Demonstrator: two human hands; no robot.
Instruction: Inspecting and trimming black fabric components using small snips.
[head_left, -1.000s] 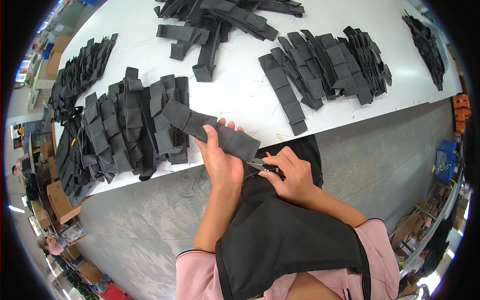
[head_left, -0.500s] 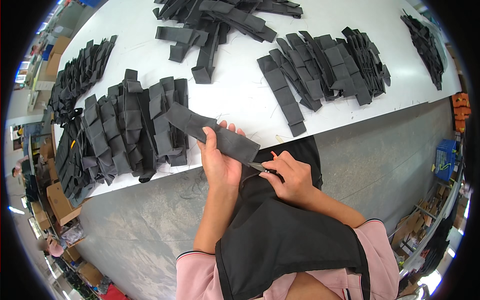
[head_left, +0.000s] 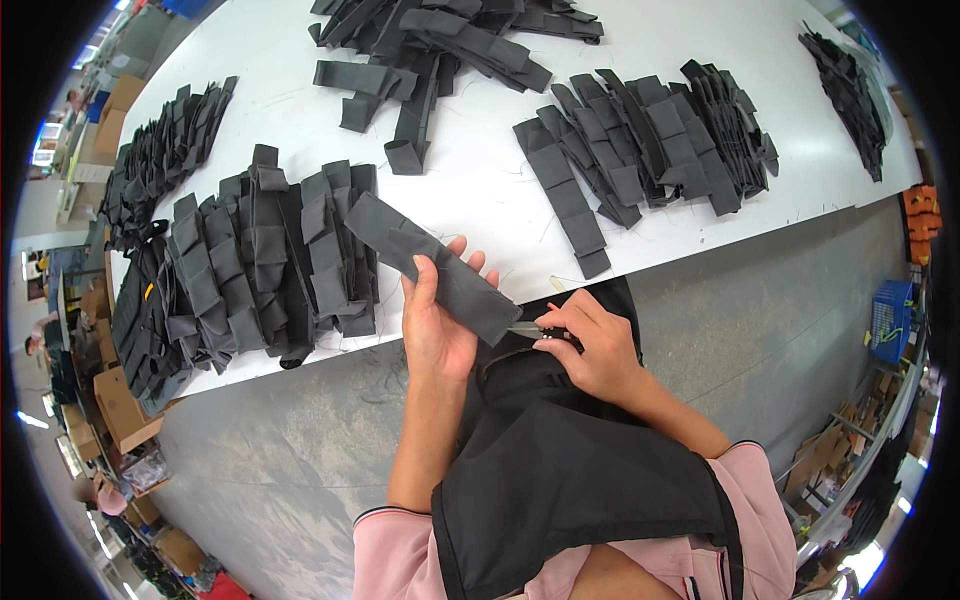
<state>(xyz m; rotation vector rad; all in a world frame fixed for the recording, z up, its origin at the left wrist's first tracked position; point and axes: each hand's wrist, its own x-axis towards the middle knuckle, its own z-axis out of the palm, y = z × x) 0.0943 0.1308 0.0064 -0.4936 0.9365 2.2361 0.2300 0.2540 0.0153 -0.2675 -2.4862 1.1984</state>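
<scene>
A dark grey stitched fabric strip (head_left: 440, 268) slants across my left hand (head_left: 438, 320), the thumb on top and the fingers behind it. Its lower right end reaches toward my right hand (head_left: 595, 345). That hand is closed round small thread snips (head_left: 550, 333), whose metal blades point left at the strip's end corner. Whether the blades touch the fabric I cannot tell. Loose threads stick out along the strip's edge. Just left of the held strip, a row of similar folded strips (head_left: 265, 260) lies at the table's near edge.
On the white table (head_left: 460, 200) lie a loose heap of strips (head_left: 430, 60) at the back, a row of strips (head_left: 650, 140) at the right and a bundle (head_left: 850, 100) at the far right. Cardboard boxes (head_left: 125, 405) stand left; a blue basket (head_left: 889, 320) is at right.
The held strip has tilted more steeply, its lower end swinging down and slightly left. My right hand and the snips have shifted slightly right, and the blades now show more plainly.
</scene>
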